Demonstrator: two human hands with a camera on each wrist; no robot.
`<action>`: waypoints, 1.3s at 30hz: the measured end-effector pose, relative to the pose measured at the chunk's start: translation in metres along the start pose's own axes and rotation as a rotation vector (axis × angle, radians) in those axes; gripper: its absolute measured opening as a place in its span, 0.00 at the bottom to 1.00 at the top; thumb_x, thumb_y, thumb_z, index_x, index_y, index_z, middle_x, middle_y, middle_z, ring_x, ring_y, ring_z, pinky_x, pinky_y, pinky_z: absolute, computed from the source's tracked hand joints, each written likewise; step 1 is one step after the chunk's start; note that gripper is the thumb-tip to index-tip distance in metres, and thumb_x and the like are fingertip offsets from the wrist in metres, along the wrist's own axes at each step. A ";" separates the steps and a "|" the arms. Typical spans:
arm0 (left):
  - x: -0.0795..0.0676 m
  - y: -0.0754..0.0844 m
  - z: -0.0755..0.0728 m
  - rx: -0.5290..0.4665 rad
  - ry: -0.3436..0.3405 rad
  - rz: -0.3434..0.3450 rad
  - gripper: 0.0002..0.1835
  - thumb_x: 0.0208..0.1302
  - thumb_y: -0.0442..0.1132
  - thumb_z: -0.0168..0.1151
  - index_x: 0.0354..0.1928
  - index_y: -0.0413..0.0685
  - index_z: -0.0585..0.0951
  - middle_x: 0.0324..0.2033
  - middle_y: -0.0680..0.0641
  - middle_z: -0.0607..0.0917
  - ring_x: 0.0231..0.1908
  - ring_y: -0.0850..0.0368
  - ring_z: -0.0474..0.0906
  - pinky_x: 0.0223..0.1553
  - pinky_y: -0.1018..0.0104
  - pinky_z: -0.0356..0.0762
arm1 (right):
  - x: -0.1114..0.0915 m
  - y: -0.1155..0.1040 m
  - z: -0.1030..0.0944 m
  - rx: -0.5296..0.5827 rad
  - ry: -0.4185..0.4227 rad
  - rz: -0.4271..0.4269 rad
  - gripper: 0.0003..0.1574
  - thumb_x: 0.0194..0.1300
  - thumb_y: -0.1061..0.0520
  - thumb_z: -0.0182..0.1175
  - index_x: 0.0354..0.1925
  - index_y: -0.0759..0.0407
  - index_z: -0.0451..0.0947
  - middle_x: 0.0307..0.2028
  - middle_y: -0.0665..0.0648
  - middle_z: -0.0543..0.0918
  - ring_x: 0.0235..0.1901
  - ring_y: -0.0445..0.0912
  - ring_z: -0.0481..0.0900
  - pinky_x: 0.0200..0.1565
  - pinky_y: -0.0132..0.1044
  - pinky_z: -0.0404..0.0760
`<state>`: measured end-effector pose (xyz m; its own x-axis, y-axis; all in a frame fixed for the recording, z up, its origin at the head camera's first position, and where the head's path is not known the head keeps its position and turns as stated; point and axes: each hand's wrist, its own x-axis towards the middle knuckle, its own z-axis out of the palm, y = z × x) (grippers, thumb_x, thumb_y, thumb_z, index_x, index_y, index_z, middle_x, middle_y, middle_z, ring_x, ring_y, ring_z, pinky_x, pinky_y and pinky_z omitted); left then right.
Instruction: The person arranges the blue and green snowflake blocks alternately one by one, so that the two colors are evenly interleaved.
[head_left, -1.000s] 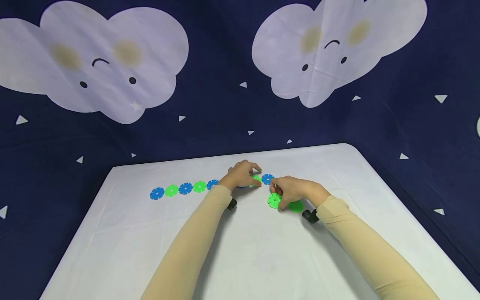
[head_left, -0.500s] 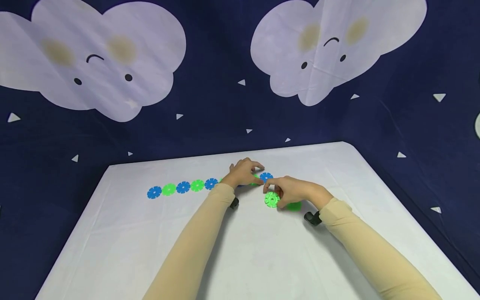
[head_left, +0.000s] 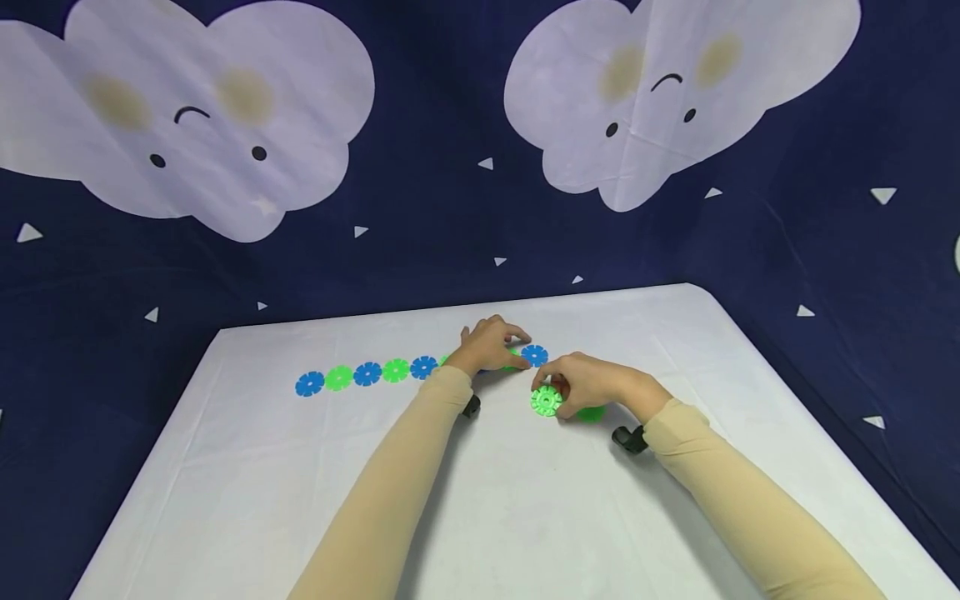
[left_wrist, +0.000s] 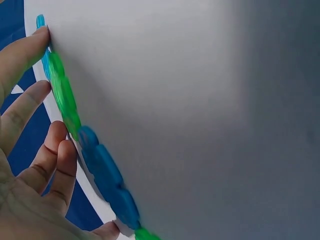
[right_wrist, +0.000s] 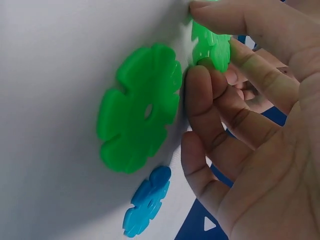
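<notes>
A row of flat, notched flower discs, blue [head_left: 367, 373] and green [head_left: 396, 370] in turn, lies across the white table [head_left: 480, 500]. My left hand [head_left: 491, 345] straddles its right part, thumb on the near side and fingers on the far side, around a green disc [left_wrist: 64, 95] beside the end blue disc [head_left: 535, 356]. Just nearer than that end, my right hand [head_left: 588, 383] pinches a green notched disc [head_left: 547, 401] between thumb and fingers. Under the right palm, another green disc [right_wrist: 142, 110] and a blue disc [right_wrist: 147, 202] are on the table.
A dark blue cloth [head_left: 435, 183] with printed clouds hangs behind the far table edge. Black wrist cameras [head_left: 630, 439] sit under both wrists. The two sleeved forearms cross the near half of the table.
The right hand has tilted its green disc slightly and kept it near the row's right end. The left hand has shifted slightly right along the row.
</notes>
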<state>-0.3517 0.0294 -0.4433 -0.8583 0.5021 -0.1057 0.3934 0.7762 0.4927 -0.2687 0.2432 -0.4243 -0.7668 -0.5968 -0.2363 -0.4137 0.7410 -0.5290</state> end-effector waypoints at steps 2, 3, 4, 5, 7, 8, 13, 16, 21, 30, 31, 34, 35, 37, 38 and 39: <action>0.000 0.001 0.000 0.003 0.000 0.001 0.29 0.62 0.56 0.80 0.65 0.66 0.86 0.59 0.47 0.81 0.64 0.46 0.75 0.79 0.20 0.42 | -0.001 0.001 0.000 -0.003 0.008 -0.004 0.31 0.54 0.63 0.78 0.57 0.51 0.86 0.33 0.51 0.82 0.33 0.40 0.76 0.40 0.34 0.77; 0.000 0.001 0.000 0.005 0.000 0.002 0.29 0.62 0.56 0.80 0.66 0.66 0.86 0.59 0.47 0.81 0.65 0.46 0.75 0.79 0.20 0.42 | -0.001 0.002 0.000 -0.002 0.012 -0.006 0.30 0.54 0.63 0.78 0.57 0.52 0.87 0.34 0.51 0.83 0.33 0.40 0.76 0.40 0.33 0.78; 0.000 0.002 0.001 0.007 0.000 0.003 0.30 0.61 0.57 0.80 0.66 0.67 0.86 0.59 0.47 0.81 0.65 0.46 0.74 0.79 0.20 0.42 | -0.001 0.003 0.000 -0.002 0.015 -0.007 0.30 0.54 0.62 0.78 0.57 0.52 0.87 0.34 0.51 0.83 0.33 0.40 0.76 0.40 0.33 0.78; 0.000 0.003 0.001 0.010 0.001 0.005 0.30 0.61 0.57 0.80 0.66 0.67 0.86 0.60 0.47 0.80 0.66 0.45 0.74 0.79 0.19 0.42 | -0.002 0.004 0.000 -0.004 0.019 -0.009 0.30 0.55 0.61 0.78 0.57 0.53 0.87 0.34 0.50 0.84 0.33 0.39 0.77 0.40 0.33 0.79; 0.000 0.004 0.001 0.020 0.005 0.006 0.31 0.61 0.58 0.80 0.67 0.68 0.85 0.62 0.47 0.80 0.68 0.45 0.73 0.79 0.19 0.42 | -0.004 0.006 -0.002 -0.001 0.025 -0.009 0.29 0.55 0.60 0.79 0.57 0.54 0.87 0.35 0.50 0.85 0.34 0.39 0.78 0.41 0.33 0.80; 0.000 0.005 0.002 0.026 0.007 0.007 0.31 0.61 0.59 0.80 0.67 0.68 0.85 0.63 0.47 0.80 0.69 0.44 0.72 0.79 0.19 0.42 | -0.005 0.008 -0.004 0.002 0.031 -0.006 0.29 0.56 0.60 0.79 0.57 0.55 0.87 0.36 0.50 0.85 0.34 0.39 0.78 0.41 0.32 0.80; -0.002 0.009 0.003 0.046 0.015 0.005 0.30 0.61 0.60 0.79 0.66 0.70 0.85 0.65 0.47 0.79 0.72 0.43 0.70 0.78 0.19 0.42 | -0.011 0.017 -0.017 -0.001 0.099 0.027 0.30 0.57 0.58 0.79 0.58 0.59 0.86 0.40 0.51 0.88 0.37 0.41 0.82 0.44 0.37 0.83; -0.003 0.010 0.003 0.042 0.018 -0.003 0.28 0.61 0.59 0.79 0.64 0.71 0.87 0.65 0.47 0.79 0.72 0.43 0.70 0.78 0.19 0.41 | -0.013 0.022 -0.027 -0.021 0.156 0.051 0.30 0.59 0.57 0.78 0.59 0.61 0.86 0.46 0.54 0.90 0.43 0.45 0.85 0.49 0.42 0.86; -0.003 0.010 0.003 0.031 0.024 -0.014 0.27 0.61 0.58 0.80 0.63 0.70 0.88 0.66 0.47 0.79 0.73 0.43 0.69 0.79 0.19 0.39 | -0.011 0.033 -0.040 -0.032 0.219 0.110 0.31 0.61 0.55 0.78 0.60 0.64 0.85 0.53 0.60 0.89 0.50 0.53 0.87 0.56 0.51 0.88; -0.003 0.008 0.005 0.015 0.039 -0.024 0.25 0.60 0.57 0.81 0.60 0.70 0.89 0.64 0.48 0.80 0.71 0.45 0.70 0.79 0.19 0.39 | 0.009 0.050 -0.041 -0.062 0.243 0.191 0.33 0.61 0.53 0.77 0.62 0.64 0.85 0.45 0.59 0.87 0.45 0.52 0.81 0.55 0.52 0.83; -0.003 0.008 0.005 0.014 0.041 -0.025 0.25 0.60 0.57 0.81 0.60 0.70 0.89 0.64 0.48 0.80 0.70 0.45 0.70 0.79 0.20 0.39 | 0.011 0.051 -0.040 -0.064 0.242 0.193 0.33 0.61 0.53 0.77 0.62 0.64 0.84 0.45 0.59 0.87 0.45 0.52 0.80 0.55 0.52 0.83; -0.002 0.007 0.006 0.011 0.047 -0.028 0.25 0.60 0.57 0.81 0.60 0.70 0.90 0.65 0.48 0.80 0.70 0.45 0.70 0.79 0.20 0.39 | 0.016 0.052 -0.040 -0.067 0.232 0.180 0.34 0.60 0.54 0.77 0.62 0.64 0.84 0.46 0.61 0.86 0.46 0.52 0.80 0.55 0.53 0.83; -0.002 0.007 0.006 0.010 0.048 -0.029 0.25 0.60 0.57 0.81 0.60 0.71 0.90 0.65 0.48 0.80 0.70 0.46 0.70 0.80 0.20 0.39 | 0.017 0.052 -0.040 -0.062 0.223 0.179 0.34 0.61 0.54 0.77 0.63 0.64 0.84 0.47 0.61 0.86 0.46 0.52 0.80 0.56 0.53 0.83; -0.002 0.007 0.007 0.007 0.051 -0.030 0.24 0.60 0.57 0.81 0.59 0.71 0.90 0.65 0.49 0.80 0.70 0.46 0.70 0.80 0.21 0.39 | 0.019 0.052 -0.040 -0.062 0.206 0.176 0.33 0.61 0.55 0.77 0.63 0.63 0.84 0.49 0.61 0.85 0.47 0.52 0.79 0.57 0.52 0.82; -0.002 0.007 0.007 0.005 0.052 -0.030 0.24 0.60 0.57 0.81 0.59 0.71 0.90 0.65 0.49 0.80 0.70 0.46 0.70 0.80 0.21 0.39 | 0.020 0.052 -0.040 -0.064 0.197 0.171 0.33 0.61 0.56 0.77 0.63 0.63 0.84 0.49 0.61 0.85 0.47 0.52 0.79 0.57 0.52 0.82; -0.002 0.007 0.007 0.004 0.052 -0.030 0.24 0.60 0.57 0.81 0.59 0.71 0.90 0.65 0.49 0.80 0.70 0.46 0.70 0.80 0.21 0.39 | 0.021 0.052 -0.040 -0.068 0.188 0.167 0.33 0.61 0.56 0.76 0.64 0.64 0.84 0.50 0.61 0.85 0.47 0.52 0.79 0.56 0.53 0.82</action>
<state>-0.3450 0.0360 -0.4458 -0.8859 0.4578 -0.0751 0.3681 0.7923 0.4866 -0.3256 0.2814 -0.4238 -0.9024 -0.4013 -0.1567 -0.3006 0.8471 -0.4383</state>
